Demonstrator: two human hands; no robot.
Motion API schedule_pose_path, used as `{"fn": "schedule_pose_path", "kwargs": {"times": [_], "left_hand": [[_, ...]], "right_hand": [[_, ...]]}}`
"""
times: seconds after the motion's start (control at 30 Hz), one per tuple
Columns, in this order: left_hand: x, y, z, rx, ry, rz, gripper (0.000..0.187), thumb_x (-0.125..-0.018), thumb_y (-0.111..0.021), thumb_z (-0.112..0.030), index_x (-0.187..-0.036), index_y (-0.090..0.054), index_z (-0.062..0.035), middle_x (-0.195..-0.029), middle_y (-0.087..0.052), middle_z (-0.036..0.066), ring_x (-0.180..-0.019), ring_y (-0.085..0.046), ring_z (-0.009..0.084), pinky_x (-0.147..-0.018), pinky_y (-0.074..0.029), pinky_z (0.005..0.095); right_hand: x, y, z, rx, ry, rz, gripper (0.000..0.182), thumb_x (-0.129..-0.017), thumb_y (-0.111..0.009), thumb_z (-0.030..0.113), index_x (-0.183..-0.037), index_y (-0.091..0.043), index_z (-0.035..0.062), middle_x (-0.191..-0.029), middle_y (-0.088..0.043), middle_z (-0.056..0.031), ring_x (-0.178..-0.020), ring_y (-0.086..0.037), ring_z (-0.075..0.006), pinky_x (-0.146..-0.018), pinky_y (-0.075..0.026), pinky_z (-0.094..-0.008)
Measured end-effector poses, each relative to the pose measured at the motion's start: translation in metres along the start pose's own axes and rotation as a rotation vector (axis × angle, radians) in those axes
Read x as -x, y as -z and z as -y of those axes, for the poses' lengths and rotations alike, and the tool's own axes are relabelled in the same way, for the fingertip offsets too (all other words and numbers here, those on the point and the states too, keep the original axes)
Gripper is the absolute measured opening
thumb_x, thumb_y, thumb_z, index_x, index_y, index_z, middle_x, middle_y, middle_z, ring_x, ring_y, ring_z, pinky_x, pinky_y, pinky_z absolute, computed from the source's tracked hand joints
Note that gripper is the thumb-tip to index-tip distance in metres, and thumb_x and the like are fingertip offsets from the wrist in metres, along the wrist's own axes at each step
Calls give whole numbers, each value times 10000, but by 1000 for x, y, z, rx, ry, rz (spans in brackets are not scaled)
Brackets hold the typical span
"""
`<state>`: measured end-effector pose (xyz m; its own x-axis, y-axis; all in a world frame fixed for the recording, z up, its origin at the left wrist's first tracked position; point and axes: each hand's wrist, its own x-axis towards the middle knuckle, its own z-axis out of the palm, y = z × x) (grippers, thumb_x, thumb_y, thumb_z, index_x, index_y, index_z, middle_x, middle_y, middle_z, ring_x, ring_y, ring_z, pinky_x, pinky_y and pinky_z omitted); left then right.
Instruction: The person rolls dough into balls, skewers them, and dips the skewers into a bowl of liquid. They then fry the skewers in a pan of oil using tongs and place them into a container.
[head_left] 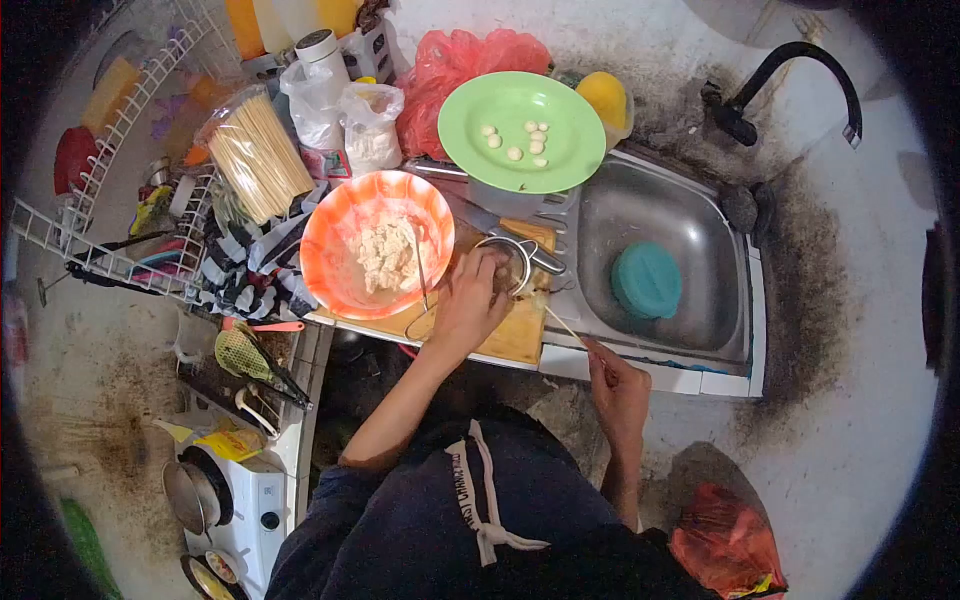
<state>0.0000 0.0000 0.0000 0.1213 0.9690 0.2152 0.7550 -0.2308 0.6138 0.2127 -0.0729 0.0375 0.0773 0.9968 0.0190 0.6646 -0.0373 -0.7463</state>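
Note:
My left hand (472, 305) is closed around the near side of a small round metal-rimmed container (519, 262) on the wooden board (515, 335). A thin wooden skewer (567, 328) is pinched in my right hand (617, 385), its tip pointing up and left toward the container. Left of my left hand stands an orange and white bowl (322, 245) with pale dough (388, 258) and a metal utensil in it. Beyond the container, a green plate (520, 95) carries several small pale balls (515, 153). A knife (475, 213) lies partly behind the container.
At the right is a metal sink (690, 205) with a teal round container (646, 281) under a black faucet (800, 50). Bundled skewers (258, 155), a white dish rack (120, 125) and a cloth are at the left. A stove (262, 500) stands at lower left.

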Motion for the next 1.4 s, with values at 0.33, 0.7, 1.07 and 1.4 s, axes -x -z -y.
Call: {"fn": "schedule_pose_path", "kwargs": {"times": [0.33, 0.7, 1.07, 1.4], "left_hand": [[9, -1, -2, 97, -63, -211, 614, -708, -627, -102, -1239, -331, -12, -1261, -361, 160, -1170, -360, 344, -948, -317, 429], [13, -6, 8, 160, 3, -192, 695, -719, -647, -110, -1297, -275, -5, -1309, -336, 181, -1195, -360, 354, -977, -324, 399], [13, -5, 4, 165, 15, -195, 657, -716, -643, -106, -1275, -317, 9, -1292, -357, 172, -1174, -379, 355, -970, -332, 394], [13, -6, 5, 115, -14, -219, 649, -739, -632, -123, -1280, -301, 15, -1314, -337, 181, -1190, -364, 362, -978, -323, 400]], "right_hand": [[-30, 24, 33, 457, 394, 79, 199, -789, -567, 174, -969, -648, 148, -620, -601, -100, -537, -587, -269, -512, -453, -377], [-45, 18, 42, 589, 518, 98, 161, -795, -556, 190, -925, -642, 148, -601, -596, -96, -521, -592, -259, -473, -458, -381], [-58, 14, 53, 726, 654, 140, 146, -777, -512, 145, -868, -624, 125, -541, -573, -85, -485, -588, -255, -447, -461, -370], [-60, 13, 41, 718, 634, 103, 138, -788, -527, 174, -825, -649, 123, -562, -579, -100, -504, -594, -246, -458, -455, -369]]}}
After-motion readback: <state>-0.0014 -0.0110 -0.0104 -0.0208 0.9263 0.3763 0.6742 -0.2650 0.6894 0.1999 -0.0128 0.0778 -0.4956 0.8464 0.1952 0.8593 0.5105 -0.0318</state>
